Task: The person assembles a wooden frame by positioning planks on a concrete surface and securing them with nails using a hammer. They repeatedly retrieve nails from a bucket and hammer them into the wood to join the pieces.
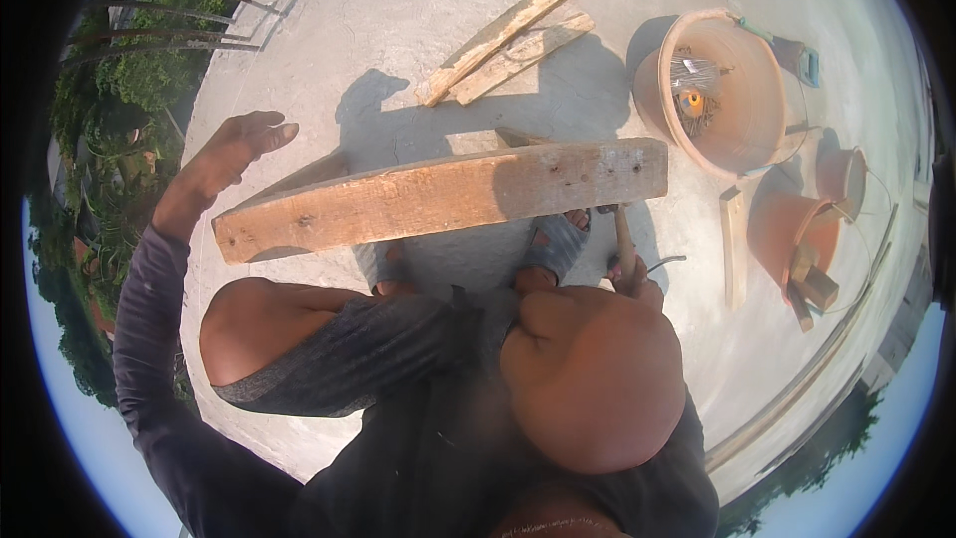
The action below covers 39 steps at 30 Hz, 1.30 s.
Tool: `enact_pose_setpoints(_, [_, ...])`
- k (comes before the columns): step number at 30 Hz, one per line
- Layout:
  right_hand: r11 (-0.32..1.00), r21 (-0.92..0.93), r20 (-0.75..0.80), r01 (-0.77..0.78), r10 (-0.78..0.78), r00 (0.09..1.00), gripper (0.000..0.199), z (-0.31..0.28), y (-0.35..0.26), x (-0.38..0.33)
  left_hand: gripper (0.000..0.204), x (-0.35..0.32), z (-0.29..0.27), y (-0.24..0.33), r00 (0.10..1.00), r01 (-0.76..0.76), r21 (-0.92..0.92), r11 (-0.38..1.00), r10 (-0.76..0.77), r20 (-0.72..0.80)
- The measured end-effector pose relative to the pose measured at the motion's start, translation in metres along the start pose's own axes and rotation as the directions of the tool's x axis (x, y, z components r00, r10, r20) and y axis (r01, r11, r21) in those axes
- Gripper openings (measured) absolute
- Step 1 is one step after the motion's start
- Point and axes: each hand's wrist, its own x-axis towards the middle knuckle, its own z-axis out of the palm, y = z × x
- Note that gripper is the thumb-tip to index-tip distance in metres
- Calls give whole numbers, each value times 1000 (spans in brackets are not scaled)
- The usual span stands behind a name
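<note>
A wooden beam spans the space in front of my bent knees, raised at the level of my feet. Other timber pieces, such as the short wood piece, show behind it; how they join is hidden. My left hand is off the beam's left end, fingers stretched out and holding nothing. Low beside my right knee, my right hand is closed around the wooden handle of a hammer. The hammer's head is mostly hidden near the beam's underside. A thin dark bent metal rod sticks out beside that hand.
Two wood offcuts lie ahead on the concrete floor. At the right stands a large bucket with nails inside. Smaller buckets and a wood strip are nearer. Upright bars and greenery border the left edge.
</note>
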Motion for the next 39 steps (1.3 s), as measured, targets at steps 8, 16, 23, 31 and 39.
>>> enact_pose_setpoints(8, [19,900,435,-436,-117,893,74,-95,-74,77,68,-13,41,-73,859,463,-662,589,-114,499])
enact_pose_setpoints(16, [-28,652,641,-757,-512,572,72,-63,-129,128,68,-39,56,-66,935,218,-646,732,34,354])
enact_pose_setpoints(23, [166,893,441,-418,-501,745,87,-58,-142,130,90,-42,60,-91,993,44,-636,771,36,112])
enact_pose_setpoints(31, [285,932,361,-225,-669,649,103,-104,-189,158,110,-15,95,-129,982,-179,-862,475,134,-131])
enact_pose_setpoints(39, [757,573,275,315,-539,796,105,-89,-256,187,111,-9,165,-159,951,-310,-846,434,139,-277])
